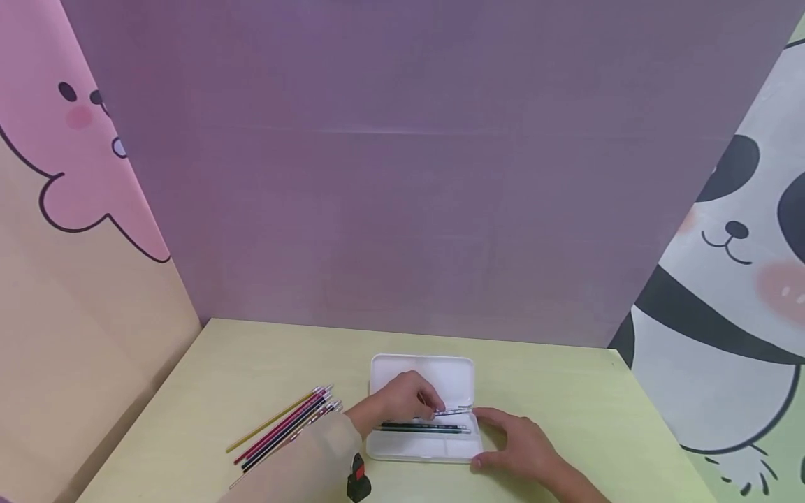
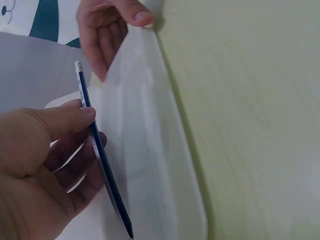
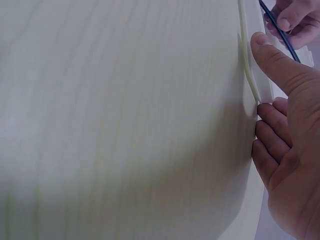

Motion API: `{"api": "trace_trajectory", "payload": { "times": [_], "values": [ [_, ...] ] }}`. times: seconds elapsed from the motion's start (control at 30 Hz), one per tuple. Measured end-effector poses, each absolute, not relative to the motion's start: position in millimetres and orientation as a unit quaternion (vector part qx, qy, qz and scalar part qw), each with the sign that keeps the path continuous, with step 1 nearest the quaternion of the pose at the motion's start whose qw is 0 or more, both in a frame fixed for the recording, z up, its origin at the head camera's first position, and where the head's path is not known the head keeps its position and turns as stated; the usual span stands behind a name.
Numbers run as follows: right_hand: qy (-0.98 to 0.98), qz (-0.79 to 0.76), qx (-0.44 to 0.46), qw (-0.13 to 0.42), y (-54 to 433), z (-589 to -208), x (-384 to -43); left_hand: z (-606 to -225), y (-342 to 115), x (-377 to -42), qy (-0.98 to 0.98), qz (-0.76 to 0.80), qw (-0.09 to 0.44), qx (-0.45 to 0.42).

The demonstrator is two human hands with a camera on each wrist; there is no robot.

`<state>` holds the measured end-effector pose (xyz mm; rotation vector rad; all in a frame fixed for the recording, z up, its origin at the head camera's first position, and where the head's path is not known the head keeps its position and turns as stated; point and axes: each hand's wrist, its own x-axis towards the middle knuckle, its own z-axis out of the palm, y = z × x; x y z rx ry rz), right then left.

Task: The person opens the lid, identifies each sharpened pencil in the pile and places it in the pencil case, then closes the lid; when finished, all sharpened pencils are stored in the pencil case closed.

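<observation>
A white pencil case (image 1: 402, 448) lies with its lid (image 1: 440, 370) folded back. Over its tray, my left hand (image 1: 409, 397) pinches a dark pencil (image 2: 102, 152) between thumb and fingers; the white eraser end points right. Beneath that hand, dark pencils (image 1: 421, 428) lie lengthwise in the tray, partly hidden by the wrist. My right hand (image 1: 522, 447) grips the case's right end, with the thumb (image 3: 267, 52) at the front corner and the fingers (image 3: 270, 130) against the end wall.
Several loose pencils (image 1: 283, 429), yellow, pink and dark, lie in a slanted bunch left of the case, partly behind the left sleeve (image 1: 308, 461). The pale wooden table (image 1: 566, 391) meets a purple panel (image 1: 402, 209) at the back.
</observation>
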<state>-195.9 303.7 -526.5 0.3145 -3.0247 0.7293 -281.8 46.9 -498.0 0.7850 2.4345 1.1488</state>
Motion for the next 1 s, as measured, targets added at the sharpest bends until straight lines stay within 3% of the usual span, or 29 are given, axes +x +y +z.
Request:
{"api": "trace_trajectory", "payload": {
  "times": [0.4,0.8,1.0],
  "values": [
    [-0.967,0.236,0.096,0.004,301.7,-525.9,-196.6,-511.1,45.6,-276.3,0.880,0.326,0.107,0.329],
    [-0.966,0.239,0.099,0.012,303.6,-526.2,-195.5,-515.4,43.3,-271.1,0.893,0.294,0.089,0.330],
    [-0.964,0.243,0.107,0.012,305.0,-528.8,-196.6,-515.0,44.2,-268.8,0.906,0.248,0.044,0.340]
  ]
}}
